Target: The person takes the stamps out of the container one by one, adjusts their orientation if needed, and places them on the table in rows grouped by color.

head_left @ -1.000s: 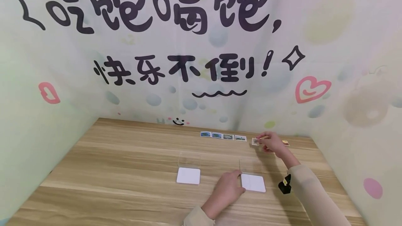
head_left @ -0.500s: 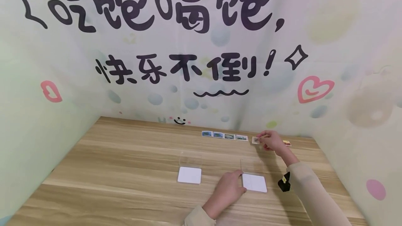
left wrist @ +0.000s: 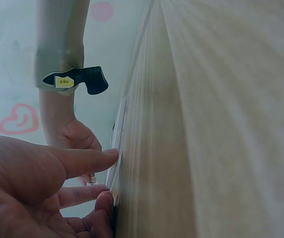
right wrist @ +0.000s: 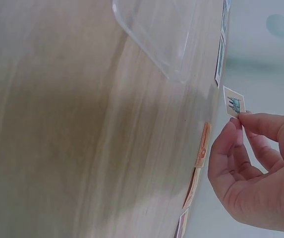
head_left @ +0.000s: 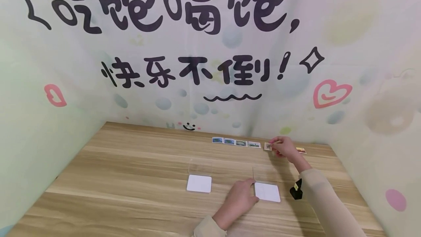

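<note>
My right hand [head_left: 285, 148] pinches a small postage stamp [right wrist: 235, 102] between thumb and forefinger. Its picture is dark on a tan ground, and in the right wrist view it is held up off the table. My left hand [head_left: 239, 198] rests on the table, with thumb and forefinger reaching out to the left edge of a flat clear case [head_left: 267, 192] with a white base. The case's transparent lid [head_left: 262, 175] is turned back. In the left wrist view the thumb [left wrist: 89, 162] lies straight against that edge. The other fingers are bent.
Several blue and green stamps [head_left: 229, 141] lie in a row along the table's back edge. Orange-red stamps [right wrist: 202, 146] lie under and right of my right hand. A second white-based case [head_left: 199, 183], also with its clear lid back, sits left on the wooden table [head_left: 131, 178].
The head view has shifted slightly. Both hands keep nearly the same places, the right with the stamp between its fingertips and the left at the case's edge.
</note>
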The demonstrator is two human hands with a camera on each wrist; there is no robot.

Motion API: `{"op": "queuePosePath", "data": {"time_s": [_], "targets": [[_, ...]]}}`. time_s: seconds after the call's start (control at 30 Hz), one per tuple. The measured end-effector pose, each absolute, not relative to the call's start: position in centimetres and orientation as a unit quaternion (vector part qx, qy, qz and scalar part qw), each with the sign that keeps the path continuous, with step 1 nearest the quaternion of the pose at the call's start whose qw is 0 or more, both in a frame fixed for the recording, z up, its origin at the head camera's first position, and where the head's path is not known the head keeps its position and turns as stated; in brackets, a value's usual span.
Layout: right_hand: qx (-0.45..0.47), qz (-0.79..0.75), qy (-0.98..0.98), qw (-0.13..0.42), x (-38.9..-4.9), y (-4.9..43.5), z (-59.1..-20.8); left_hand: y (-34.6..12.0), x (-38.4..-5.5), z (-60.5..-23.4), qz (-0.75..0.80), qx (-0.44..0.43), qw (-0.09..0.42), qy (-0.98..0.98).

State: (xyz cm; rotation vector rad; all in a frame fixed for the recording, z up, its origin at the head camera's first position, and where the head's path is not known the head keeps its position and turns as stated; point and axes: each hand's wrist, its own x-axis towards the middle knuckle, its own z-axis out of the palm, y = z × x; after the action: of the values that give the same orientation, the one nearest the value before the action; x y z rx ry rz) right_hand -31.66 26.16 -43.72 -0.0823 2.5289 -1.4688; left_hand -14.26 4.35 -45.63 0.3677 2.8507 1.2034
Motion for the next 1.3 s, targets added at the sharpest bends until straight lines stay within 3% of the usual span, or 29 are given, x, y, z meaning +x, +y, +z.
{"op": "queuePosePath", "data": {"time_s": [1.3], "targets": [[-0.012, -0.465, 0.881, 0.085, -32.9, 25.9, -45.0, 4.3, -14.3, -45.9, 0.373, 0.114, 0.015, 0.921]]}}
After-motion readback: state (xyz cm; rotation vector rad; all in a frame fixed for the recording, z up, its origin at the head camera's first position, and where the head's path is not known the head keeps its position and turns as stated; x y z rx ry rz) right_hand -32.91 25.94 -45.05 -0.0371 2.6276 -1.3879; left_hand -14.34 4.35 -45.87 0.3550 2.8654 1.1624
